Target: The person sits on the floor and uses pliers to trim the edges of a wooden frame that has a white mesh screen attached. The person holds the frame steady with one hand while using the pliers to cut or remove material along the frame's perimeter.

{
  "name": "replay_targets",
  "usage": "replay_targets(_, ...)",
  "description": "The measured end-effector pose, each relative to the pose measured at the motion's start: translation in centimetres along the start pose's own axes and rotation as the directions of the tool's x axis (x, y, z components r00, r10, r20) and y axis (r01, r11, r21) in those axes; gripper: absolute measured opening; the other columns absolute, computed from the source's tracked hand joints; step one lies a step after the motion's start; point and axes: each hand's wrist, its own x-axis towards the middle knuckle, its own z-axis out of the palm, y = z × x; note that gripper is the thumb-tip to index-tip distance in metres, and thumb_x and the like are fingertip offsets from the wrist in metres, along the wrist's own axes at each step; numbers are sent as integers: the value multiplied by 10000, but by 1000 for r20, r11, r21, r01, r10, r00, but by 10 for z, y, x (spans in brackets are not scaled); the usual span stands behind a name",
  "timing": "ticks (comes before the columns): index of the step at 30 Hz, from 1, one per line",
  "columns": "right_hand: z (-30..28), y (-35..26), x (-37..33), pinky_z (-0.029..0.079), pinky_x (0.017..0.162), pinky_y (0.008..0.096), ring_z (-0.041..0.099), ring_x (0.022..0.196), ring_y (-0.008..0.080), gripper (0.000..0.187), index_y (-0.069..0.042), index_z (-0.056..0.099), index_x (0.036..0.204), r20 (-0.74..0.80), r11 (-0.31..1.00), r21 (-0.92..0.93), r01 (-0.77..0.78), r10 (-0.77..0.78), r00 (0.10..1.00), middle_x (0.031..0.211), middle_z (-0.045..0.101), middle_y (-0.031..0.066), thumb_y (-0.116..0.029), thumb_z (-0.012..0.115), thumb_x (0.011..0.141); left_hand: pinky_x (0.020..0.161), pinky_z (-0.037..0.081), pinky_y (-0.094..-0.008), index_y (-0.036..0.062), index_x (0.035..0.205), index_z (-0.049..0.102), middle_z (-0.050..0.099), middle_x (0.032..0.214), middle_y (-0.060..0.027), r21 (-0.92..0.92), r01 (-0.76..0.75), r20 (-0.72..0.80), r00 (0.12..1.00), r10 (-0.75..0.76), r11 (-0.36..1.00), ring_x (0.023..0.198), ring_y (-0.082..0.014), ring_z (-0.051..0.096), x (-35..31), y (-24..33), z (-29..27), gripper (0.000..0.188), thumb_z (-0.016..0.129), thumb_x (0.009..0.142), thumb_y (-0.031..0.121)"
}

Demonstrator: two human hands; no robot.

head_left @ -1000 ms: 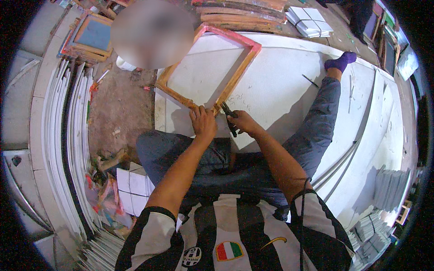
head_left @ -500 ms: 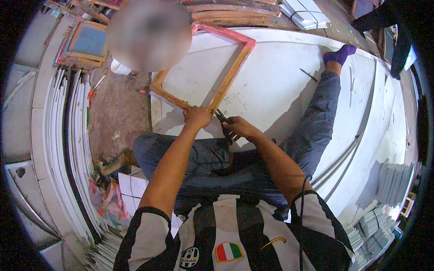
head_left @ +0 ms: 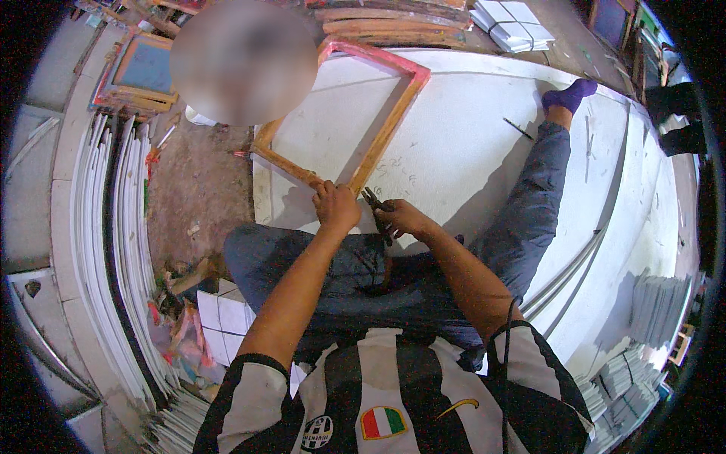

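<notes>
A wooden frame, tan with pinkish-red paint on its far side, lies tilted on a white board. Its near corner is in my left hand, whose fingers curl over the wood. Just right of that corner, my right hand is wrapped round a pair of dark pliers. The plier jaws point away from me, beside the frame's right-hand bar; I cannot tell whether they touch it. Small curved scraps or marks dot the board right of the frame.
The white board stretches under my outstretched right leg. Thin white panels stand along the left. Wooden pieces and a strapped white bundle lie at the back. A blurred round patch covers the frame's far left.
My left hand has shifted its hold at the frame's near corner, its knuckles now more on top. The pliers have moved slightly toward me. Dark-clad legs at the upper right have moved farther right.
</notes>
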Motion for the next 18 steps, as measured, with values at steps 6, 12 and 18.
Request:
replay_targets(6,3,7,3,593,649,390,689,811,245,479,24,602,1241,82,995,95,-13,5,997,984,692,136,-387,602,994,1085,348,-542,-17,1142,687,535,1338,-256,-21,63,220,974,-57,998,1327,-429,417,57,-11,14,425,626,870,305)
replay_targets(12,13,1,2,604,678,406,692,809,252,501,28,595,1244,121,994,112,-3,-11,993,999,684,148,-405,609,992,996,423,-501,47,1008,739,643,1145,-233,-51,-46,-19,999,45,998,1117,-402,580,61,-27,-36,348,664,881,362)
replay_targets(18,18,4,8,612,677,395,695,787,233,498,29,597,1227,126,982,185,26,-50,991,986,683,119,-410,606,993,799,519,-472,43,844,739,687,908,-179,-343,-39,-257,965,-54,939,856,-380,654,51,-60,-53,349,734,857,391)
